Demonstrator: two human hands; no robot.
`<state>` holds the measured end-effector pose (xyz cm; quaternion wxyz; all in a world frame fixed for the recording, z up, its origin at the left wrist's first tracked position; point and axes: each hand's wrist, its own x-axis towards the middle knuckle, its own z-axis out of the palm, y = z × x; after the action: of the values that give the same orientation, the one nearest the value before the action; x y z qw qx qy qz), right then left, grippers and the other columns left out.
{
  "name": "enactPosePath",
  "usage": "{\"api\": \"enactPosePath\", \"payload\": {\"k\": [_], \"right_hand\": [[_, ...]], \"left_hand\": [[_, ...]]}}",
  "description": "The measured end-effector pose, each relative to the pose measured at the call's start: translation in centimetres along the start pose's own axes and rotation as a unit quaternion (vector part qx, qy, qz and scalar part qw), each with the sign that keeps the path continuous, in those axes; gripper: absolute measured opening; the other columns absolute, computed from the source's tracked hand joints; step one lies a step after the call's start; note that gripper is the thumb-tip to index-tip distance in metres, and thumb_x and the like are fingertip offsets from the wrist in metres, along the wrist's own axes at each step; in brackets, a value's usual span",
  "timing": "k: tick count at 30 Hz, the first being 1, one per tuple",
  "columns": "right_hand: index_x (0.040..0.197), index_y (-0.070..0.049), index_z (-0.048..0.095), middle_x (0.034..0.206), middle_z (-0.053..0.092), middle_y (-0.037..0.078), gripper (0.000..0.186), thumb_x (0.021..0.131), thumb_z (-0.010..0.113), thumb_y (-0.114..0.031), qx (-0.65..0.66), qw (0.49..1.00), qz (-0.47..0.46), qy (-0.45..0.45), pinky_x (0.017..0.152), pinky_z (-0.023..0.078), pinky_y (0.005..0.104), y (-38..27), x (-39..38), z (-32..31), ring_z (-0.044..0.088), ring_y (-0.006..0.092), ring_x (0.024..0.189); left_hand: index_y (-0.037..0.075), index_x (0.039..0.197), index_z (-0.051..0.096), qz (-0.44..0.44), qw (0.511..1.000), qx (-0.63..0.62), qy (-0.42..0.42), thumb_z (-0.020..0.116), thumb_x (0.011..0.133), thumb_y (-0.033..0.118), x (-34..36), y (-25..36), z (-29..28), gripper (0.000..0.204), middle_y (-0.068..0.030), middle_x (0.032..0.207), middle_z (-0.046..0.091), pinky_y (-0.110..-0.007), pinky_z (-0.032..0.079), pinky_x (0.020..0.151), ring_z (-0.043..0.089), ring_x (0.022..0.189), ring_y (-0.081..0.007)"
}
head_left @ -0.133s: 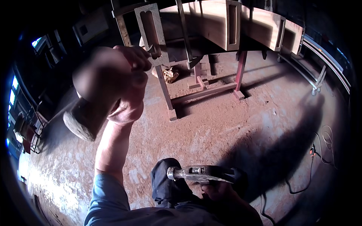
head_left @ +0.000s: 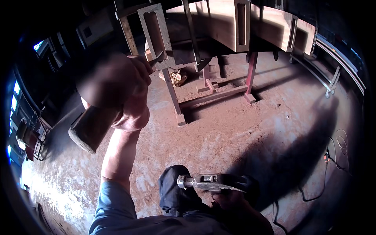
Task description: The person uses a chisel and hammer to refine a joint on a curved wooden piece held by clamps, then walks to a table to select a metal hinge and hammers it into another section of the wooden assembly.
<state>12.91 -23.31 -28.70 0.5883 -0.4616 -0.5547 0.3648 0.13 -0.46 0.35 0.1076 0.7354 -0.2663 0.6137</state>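
My left hand (head_left: 135, 96) is raised at the left, its fingers wrapped round a wooden-handled gouge (head_left: 92, 131). The thick handle points down toward me. Past the fingers, a curved metal edge lies at the lower end of the slot in a pale wooden board (head_left: 169, 62). A blur covers part of this hand and the tool. Low in front of my lap, my right hand (head_left: 229, 199) grips a claw hammer (head_left: 207, 181). The hammer's head lies sideways, its striking face to the left. Shadow hides most of the right fingers and the hammer's handle.
Several wooden pieces with slotted ends (head_left: 241, 27) extend behind the board. Below them stands a reddish wooden trestle (head_left: 215, 96) on a dusty floor. A metal clamp bar (head_left: 190, 35) hangs close by. At the right lie a cable (head_left: 323, 184) and a wheeled metal rack (head_left: 317, 76).
My left hand and the gouge have shifted slightly down, and the metal edge sits a little lower by the slot. My right hand still holds the hammer in nearly the same place.
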Motion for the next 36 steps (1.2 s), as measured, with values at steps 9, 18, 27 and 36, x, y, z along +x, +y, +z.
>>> {"api": "enactPosePath", "payload": {"k": [9, 18, 27, 36], "right_hand": [[0.107, -0.002, 0.063, 0.092, 0.068, 0.012, 0.029, 0.085, 0.071, -0.017, 0.001, 1.000, -0.003, -0.006, 0.070, 0.054, 0.0348, -2.7, 0.6, -1.1, 0.067, 0.0220, 0.082], [0.103, -0.002, 0.063, 0.085, 0.067, 0.011, 0.025, 0.086, 0.070, -0.018, 0.003, 1.000, 0.001, -0.007, 0.066, 0.053, 0.0344, -2.7, 0.9, -1.0, 0.067, 0.0230, 0.076], [0.102, -0.003, 0.065, 0.083, 0.067, 0.010, 0.022, 0.085, 0.070, -0.017, 0.027, 0.998, 0.051, 0.000, 0.062, 0.053, 0.0331, -2.9, 0.6, -1.3, 0.067, 0.0196, 0.072], [0.103, -0.002, 0.066, 0.094, 0.067, 0.012, 0.026, 0.080, 0.077, -0.009, 0.047, 0.977, -0.181, -0.105, 0.068, 0.055, 0.0304, -7.0, 4.8, -1.1, 0.068, 0.0247, 0.081]], "left_hand": [[0.008, 0.097, 0.060, -0.011, 0.999, -0.009, 0.031, 0.062, 0.090, 0.020, -1.8, -0.5, 0.4, 0.014, -0.0049, 0.068, 0.046, -0.035, 0.038, 0.053, 0.046, 0.061, -0.0189], [0.006, 0.086, 0.059, -0.036, 0.999, 0.017, -0.006, 0.065, 0.088, 0.019, -1.7, 0.0, -0.3, 0.015, -0.0064, 0.067, 0.047, -0.037, 0.040, 0.052, 0.046, 0.060, -0.0192], [0.006, 0.085, 0.056, -0.059, 0.997, 0.034, 0.027, 0.065, 0.089, 0.019, -1.9, 0.5, 1.1, 0.016, -0.0060, 0.069, 0.047, -0.038, 0.041, 0.056, 0.046, 0.061, -0.0210], [0.008, 0.072, 0.050, -0.045, 0.992, 0.085, 0.078, 0.068, 0.086, 0.024, -3.4, 0.7, 2.3, 0.028, -0.0067, 0.066, 0.048, -0.038, 0.043, 0.056, 0.049, 0.059, -0.0225]]}}
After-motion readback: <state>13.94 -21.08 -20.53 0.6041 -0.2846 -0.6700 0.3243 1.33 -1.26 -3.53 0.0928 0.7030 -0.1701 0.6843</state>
